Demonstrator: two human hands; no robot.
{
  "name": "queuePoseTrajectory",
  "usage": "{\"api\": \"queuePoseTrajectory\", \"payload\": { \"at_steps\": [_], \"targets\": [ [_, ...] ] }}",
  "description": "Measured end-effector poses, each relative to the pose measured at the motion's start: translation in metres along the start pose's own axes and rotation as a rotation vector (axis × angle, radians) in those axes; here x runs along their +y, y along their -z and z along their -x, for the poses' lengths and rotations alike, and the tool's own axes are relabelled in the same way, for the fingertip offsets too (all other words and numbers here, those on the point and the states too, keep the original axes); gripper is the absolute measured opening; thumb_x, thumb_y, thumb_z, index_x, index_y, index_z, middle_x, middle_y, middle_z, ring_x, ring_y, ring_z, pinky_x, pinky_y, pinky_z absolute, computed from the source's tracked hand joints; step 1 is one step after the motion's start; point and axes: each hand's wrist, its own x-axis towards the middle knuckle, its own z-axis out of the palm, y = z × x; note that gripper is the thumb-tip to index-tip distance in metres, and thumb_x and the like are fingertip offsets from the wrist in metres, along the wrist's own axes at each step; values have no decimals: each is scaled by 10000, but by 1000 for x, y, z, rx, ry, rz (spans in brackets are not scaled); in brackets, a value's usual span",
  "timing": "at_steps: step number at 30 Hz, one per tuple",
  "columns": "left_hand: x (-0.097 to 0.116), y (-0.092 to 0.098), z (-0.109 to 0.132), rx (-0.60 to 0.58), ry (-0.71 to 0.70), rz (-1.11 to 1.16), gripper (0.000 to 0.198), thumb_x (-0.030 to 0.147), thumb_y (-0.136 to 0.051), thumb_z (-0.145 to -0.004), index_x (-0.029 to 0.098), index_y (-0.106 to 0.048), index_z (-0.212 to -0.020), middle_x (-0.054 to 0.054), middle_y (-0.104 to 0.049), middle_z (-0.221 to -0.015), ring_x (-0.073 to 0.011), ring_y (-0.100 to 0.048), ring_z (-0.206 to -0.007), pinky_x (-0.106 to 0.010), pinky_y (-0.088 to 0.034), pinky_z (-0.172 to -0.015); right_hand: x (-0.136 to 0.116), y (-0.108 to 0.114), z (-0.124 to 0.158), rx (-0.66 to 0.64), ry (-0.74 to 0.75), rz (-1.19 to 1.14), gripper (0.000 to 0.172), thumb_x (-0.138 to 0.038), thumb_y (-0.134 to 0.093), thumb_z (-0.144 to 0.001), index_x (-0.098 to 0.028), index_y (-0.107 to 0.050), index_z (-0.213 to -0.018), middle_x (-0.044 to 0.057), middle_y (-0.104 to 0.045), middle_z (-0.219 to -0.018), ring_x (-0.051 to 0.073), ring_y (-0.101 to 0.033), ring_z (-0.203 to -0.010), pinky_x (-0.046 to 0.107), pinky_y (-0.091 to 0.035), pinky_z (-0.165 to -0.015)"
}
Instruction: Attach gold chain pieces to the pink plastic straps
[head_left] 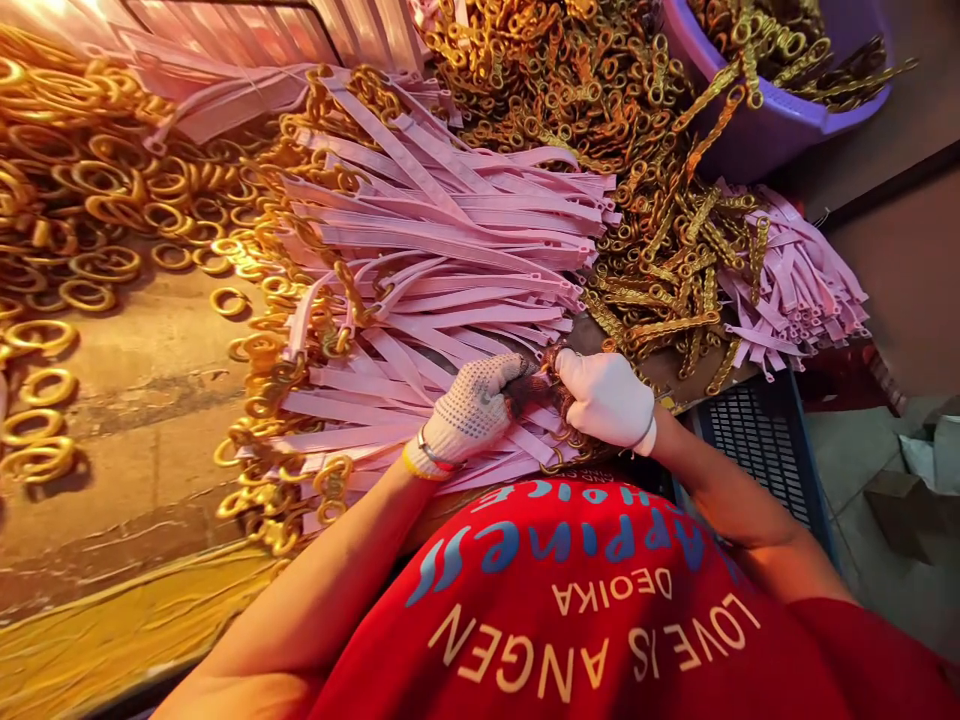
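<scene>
My left hand [474,408], in a dotted knit glove with dark fingertips, is closed with the thumb pressed against the fingers. Beside it, my right hand [609,400], in a white glove with dark fingertips, is closed too. The fingertips of both meet in front of the red shirt, and they hide whatever is between them. Under and around the hands lie pink straps [450,235], many with gold twisted links [341,280] at their left ends. A gold piece [553,462] shows just below the right hand's fingers.
Loose gold rings [105,180] are heaped at the left. A pile of gold twisted links [637,160] lies behind, beside a purple basin [757,145] holding more. Another bunch of pink straps [806,285] lies at the right edge, above a blue crate [757,430].
</scene>
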Motion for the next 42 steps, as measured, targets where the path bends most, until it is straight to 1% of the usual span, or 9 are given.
{"api": "queuePoseTrajectory", "payload": {
  "at_steps": [7, 17, 21, 28, 33, 36, 38, 40, 42],
  "targets": [
    [-3, 2, 0, 1, 47, 16, 252, 335, -549, -872, 146, -625, -724, -29, -651, -714, -151, -554, -674, -254, -434, -652, -9, -2, -6, -23, 70, 56, 295, -146, -393, -893, -120, -571, -1127, 118, -719, -769, 248, -681, -683, 329, -311, -517],
    [7, -1, 0, 58, 66, 45, 371, 423, -544, -902, 162, -514, -640, 34, -475, -585, -100, -363, -569, -219, -317, -525, -12, -8, 3, 61, -232, -12, 330, -135, -465, -830, -134, -550, -1149, 126, -743, -934, 258, -704, -850, 319, -411, -653],
    [5, -1, 1, 46, 51, 42, 330, 402, -535, -898, 161, -543, -672, 23, -514, -613, -112, -396, -593, -222, -338, -546, -14, -6, 2, 31, -181, 56, 249, -153, -457, -848, -135, -559, -1074, 121, -733, -837, 251, -704, -778, 317, -383, -595],
    [-5, -1, -2, 50, 80, 61, 271, 359, -534, -865, 145, -587, -708, 7, -553, -649, -127, -438, -626, -241, -361, -576, -9, -3, -8, -14, 63, 129, 251, -183, -382, -923, -113, -569, -1074, 147, -714, -775, 263, -691, -705, 321, -313, -523],
    [-7, 3, -4, -16, 87, 198, 290, 396, -575, -871, 126, -679, -852, -20, -650, -763, -154, -550, -690, -252, -452, -639, -3, 4, -5, -24, -6, 3, 247, -194, -518, -874, -121, -604, -1094, 122, -724, -780, 261, -683, -713, 313, -378, -584],
    [-6, 4, -4, -13, 31, 160, 299, 395, -591, -891, 145, -709, -1003, -66, -706, -950, -189, -627, -829, -275, -493, -748, 15, 9, 13, 93, 46, -302, 236, -285, -568, -900, -151, -642, -1081, 111, -723, -933, 238, -678, -831, 319, -466, -711],
    [-5, 3, -3, -32, -23, 59, 289, 394, -566, -916, 153, -719, -964, -69, -698, -926, -188, -626, -824, -279, -487, -759, 33, 11, 34, 252, 57, -536, 276, -355, -522, -955, -180, -633, -1137, 107, -693, -1093, 215, -660, -967, 321, -495, -814],
    [-5, 3, -3, -76, -53, -32, 289, 384, -542, -936, 154, -712, -894, -55, -676, -843, -175, -607, -770, -272, -475, -735, 51, 10, 59, 414, -26, -696, 287, -352, -457, -995, -206, -609, -1190, 97, -674, -1158, 197, -645, -1032, 333, -510, -868],
    [-4, 5, -3, -118, -69, -75, 285, 371, -534, -948, 155, -702, -867, -44, -668, -818, -167, -599, -757, -263, -470, -730, 65, 3, 83, 504, -121, -763, 235, -316, -470, -987, -234, -643, -1124, 68, -701, -1090, 191, -656, -1005, 353, -523, -888]
  ]
}}
